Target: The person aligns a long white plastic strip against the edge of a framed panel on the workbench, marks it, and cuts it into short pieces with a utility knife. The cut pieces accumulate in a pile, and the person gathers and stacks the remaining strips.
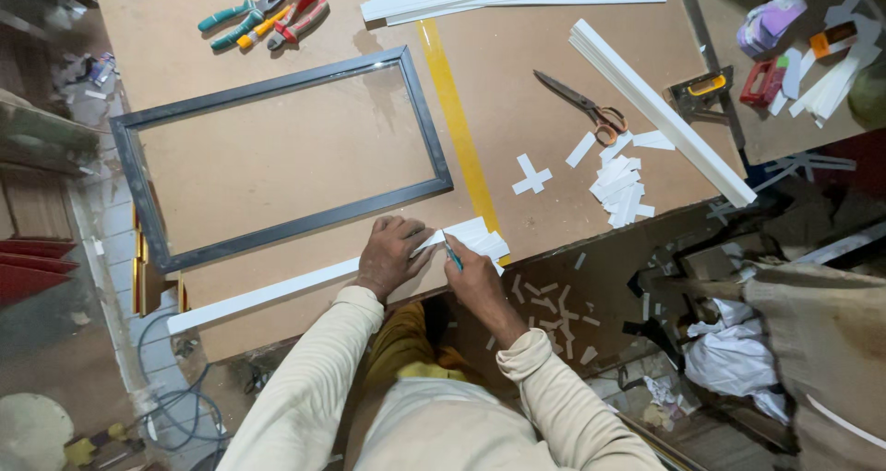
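White strip (277,291) lies flat along the near edge of the brown board table (305,157), its long axis running from about 8 o'clock up to 2 o'clock, the far end under my hands. It looks thin, smooth and matte, straight-edged. My left hand (391,254) presses palm-down on it, fingers spread, not clenched. My right hand (472,277) is closed around a small blue-handled knife (451,253), tip pointing toward 11 o'clock onto the strip. Just at 12 o'clock of the strip sits a dark rectangular metal frame (277,153), parallel to it. At 2 o'clock I see orange-handled scissors (583,105), a heap of short white offcuts (621,190) and 1 long bundle of white strips (660,111).
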A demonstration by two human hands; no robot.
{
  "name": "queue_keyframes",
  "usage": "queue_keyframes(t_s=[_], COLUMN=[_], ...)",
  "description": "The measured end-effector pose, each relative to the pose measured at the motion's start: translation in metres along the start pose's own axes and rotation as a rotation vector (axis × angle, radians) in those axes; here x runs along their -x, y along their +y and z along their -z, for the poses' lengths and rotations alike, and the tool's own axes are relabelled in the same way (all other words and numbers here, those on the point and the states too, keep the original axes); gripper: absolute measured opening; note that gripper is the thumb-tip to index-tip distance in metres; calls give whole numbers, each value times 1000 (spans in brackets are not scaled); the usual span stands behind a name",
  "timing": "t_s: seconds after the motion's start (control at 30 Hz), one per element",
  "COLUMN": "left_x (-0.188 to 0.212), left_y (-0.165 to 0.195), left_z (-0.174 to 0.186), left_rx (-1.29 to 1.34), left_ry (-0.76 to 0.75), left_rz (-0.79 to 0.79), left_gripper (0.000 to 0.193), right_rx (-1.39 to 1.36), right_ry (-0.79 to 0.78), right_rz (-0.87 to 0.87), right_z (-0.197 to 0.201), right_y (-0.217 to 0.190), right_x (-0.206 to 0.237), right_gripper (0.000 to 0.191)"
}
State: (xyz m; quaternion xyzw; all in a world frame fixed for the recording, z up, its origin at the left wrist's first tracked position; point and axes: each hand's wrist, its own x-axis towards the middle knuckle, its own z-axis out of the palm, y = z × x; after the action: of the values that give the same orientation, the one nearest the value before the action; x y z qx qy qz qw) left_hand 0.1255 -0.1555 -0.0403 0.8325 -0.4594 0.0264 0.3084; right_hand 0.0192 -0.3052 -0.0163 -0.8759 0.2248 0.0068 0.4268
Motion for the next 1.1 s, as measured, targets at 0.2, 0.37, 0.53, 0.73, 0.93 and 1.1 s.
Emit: queue_keyframes(t_s=[0.2, 0.37, 0.53, 0.73, 0.93, 1.1], left_x=[-2, -2, -1, -1, 1, -2], left_y=[3, 3, 3, 1, 3, 7], left_z=[-1, -3, -4, -4, -5, -6], left_rx=[0, 10, 2, -5, -14, -46], left_ry=[3, 14, 27, -1, -12, -18], left_rz=[3, 0, -29, -25, -10, -11], left_gripper=[28, 27, 27, 29, 28, 27], right_rx=[52, 19, -51, 7, -48, 1], right_ry=[9, -37, 176, -4, 10, 54], right_rz=[-46, -89, 13, -3, -27, 18], right_z=[-5, 2, 5, -2, -7, -4], right_y=[14, 22, 19, 16, 17, 25], right_x=[23, 33, 14, 1, 6, 39], right_gripper=[49, 46, 46, 48, 47, 50])
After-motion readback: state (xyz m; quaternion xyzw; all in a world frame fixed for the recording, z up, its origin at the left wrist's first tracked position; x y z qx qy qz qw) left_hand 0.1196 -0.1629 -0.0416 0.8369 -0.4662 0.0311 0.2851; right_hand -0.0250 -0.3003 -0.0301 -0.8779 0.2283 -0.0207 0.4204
